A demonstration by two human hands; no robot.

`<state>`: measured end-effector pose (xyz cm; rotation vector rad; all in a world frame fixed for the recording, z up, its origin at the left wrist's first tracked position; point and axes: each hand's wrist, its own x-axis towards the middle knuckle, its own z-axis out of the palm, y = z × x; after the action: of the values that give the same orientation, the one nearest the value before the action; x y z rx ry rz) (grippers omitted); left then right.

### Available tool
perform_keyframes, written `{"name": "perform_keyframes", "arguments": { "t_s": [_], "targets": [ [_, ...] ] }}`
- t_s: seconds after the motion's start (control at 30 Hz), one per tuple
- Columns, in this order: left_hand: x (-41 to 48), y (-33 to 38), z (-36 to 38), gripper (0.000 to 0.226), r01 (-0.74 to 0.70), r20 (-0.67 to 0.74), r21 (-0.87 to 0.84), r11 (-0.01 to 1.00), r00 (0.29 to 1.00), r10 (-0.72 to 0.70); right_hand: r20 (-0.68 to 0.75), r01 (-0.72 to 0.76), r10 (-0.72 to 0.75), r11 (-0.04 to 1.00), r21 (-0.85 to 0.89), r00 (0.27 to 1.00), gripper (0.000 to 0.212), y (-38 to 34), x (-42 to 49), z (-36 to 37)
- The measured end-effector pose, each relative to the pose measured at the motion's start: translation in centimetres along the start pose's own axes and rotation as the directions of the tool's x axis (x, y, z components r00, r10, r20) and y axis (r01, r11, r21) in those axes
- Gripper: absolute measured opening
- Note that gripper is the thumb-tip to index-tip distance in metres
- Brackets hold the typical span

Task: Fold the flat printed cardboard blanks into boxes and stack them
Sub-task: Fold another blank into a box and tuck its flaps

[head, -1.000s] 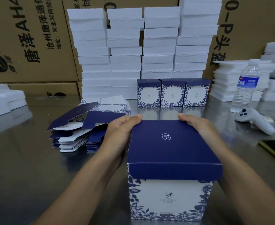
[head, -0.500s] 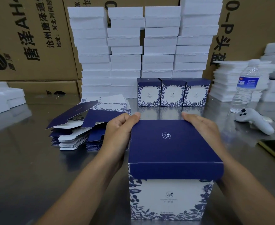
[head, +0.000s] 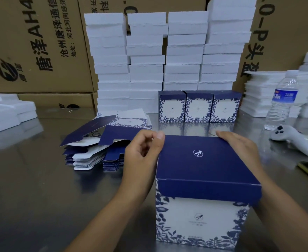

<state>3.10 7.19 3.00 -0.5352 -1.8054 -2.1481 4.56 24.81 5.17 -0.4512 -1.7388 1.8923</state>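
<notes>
- Landmark: the folded box [head: 204, 179] standing upright on the steel table [head: 22, 188], directly in front of me, navy lid flap closed on top, white floral face toward me.
- Far left of the box: low piles of white foam pieces [head: 6, 113] on the table.
- Left of the box: the pile of flat blanks [head: 95, 148], navy and white, loosely fanned, uppermost sheets askew. Separate from the box.
- My left hand [head: 142, 153] is at the box's left far corner. Fingers curled loosely; thumb tip touching the lid's corner edge. It is not gripping the box; palm is clear of the side wall.
- Behind the box: four tall columns of white foam blocks [head: 167, 57] against brown printed cartons [head: 37, 42].
- Behind the box, in front of the foam columns: three finished boxes [head: 198, 107] in a row, touching side by side, none stacked on another.
- My right hand [head: 240, 151] lies flat along the box's right far edge, fingers extended over the lid, pressing on it. Not clenched.
- Right of the box: a white handheld controller [head: 293, 140] lying on the table, a water bottle [head: 282, 99] standing behind it, and further foam stacks [head: 258, 95] beyond.
</notes>
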Motion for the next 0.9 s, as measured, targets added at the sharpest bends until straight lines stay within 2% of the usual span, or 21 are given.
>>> {"name": "perform_keyframes", "arguments": {
  "t_s": [0.1, 0.17, 0.2, 0.27, 0.33, 0.4, 0.47, 0.57, 0.67, 0.77, 0.87, 0.9],
  "targets": [
    [-0.5, 0.2, -0.1, 0.026, 0.037, 0.150, -0.077, 0.996, 0.988, -0.025, -0.040, 0.040, -0.042, 0.999, -0.033, 0.998, 0.041, 0.0, 0.3, -0.3],
    [-0.5, 0.0, 0.1, 0.033, 0.076, 0.277, -0.060, 0.995, 0.959, -0.057, -0.070, 0.059, -0.062, 0.997, -0.057, 0.996, 0.041, -0.3, 0.3, -0.8],
    [-0.4, 0.1, 0.3, 0.046, 0.089, 0.306, -0.023, 0.996, 0.949, -0.078, -0.081, 0.059, -0.064, 0.997, -0.054, 0.995, 0.041, -0.4, 0.4, -1.0],
    [0.1, 0.4, 0.9, 0.085, 0.011, 0.340, 0.106, 0.994, 0.939, -0.047, -0.099, 0.061, -0.065, 0.997, -0.041, 0.993, 0.042, -0.6, 0.5, -1.5],
    [0.0, 0.4, 1.0, 0.098, -0.116, 0.382, 0.168, 0.979, 0.923, 0.044, -0.118, 0.079, -0.084, 0.996, -0.046, 0.989, 0.038, -0.4, 0.7, -1.8],
    [-0.7, 0.1, 0.8, 0.082, -0.127, 0.426, 0.164, 0.978, 0.904, 0.046, -0.137, 0.104, -0.106, 0.994, -0.020, 0.985, 0.029, 0.0, 0.7, -1.9],
    [-1.5, -0.1, 0.4, 0.054, -0.142, 0.432, 0.193, 0.971, 0.901, 0.046, -0.156, 0.153, -0.149, 0.988, 0.010, 0.976, 0.033, 0.4, 0.6, -1.7],
    [-0.9, -0.9, 0.5, 0.038, -0.259, 0.303, 0.281, 0.924, 0.938, 0.171, -0.205, 0.275, -0.262, 0.961, 0.037, 0.943, 0.032, 0.8, 0.6, -1.2],
    [-0.6, -1.4, 0.6, 0.029, -0.317, 0.177, 0.309, 0.897, 0.946, 0.273, -0.225, 0.388, -0.364, 0.919, 0.071, 0.904, 0.029, 0.7, 0.6, -0.7],
    [-0.5, -1.8, 0.5, 0.023, -0.331, 0.121, 0.311, 0.891, 0.944, 0.308, -0.060, 0.535, -0.532, 0.840, 0.085, 0.845, 0.023, 0.3, -0.1, -0.5],
    [-0.4, -1.8, 0.6, 0.024, -0.360, 0.122, 0.341, 0.868, 0.933, 0.339, 0.273, 0.686, -0.651, 0.725, -0.049, 0.708, 0.014, 0.6, -1.4, 0.1],
    [-0.4, -1.8, 0.6, 0.024, -0.369, 0.125, 0.346, 0.863, 0.929, 0.348, 0.352, 0.754, -0.680, 0.642, -0.137, 0.643, 0.015, 0.8, -1.7, 0.4]
  ]
}}
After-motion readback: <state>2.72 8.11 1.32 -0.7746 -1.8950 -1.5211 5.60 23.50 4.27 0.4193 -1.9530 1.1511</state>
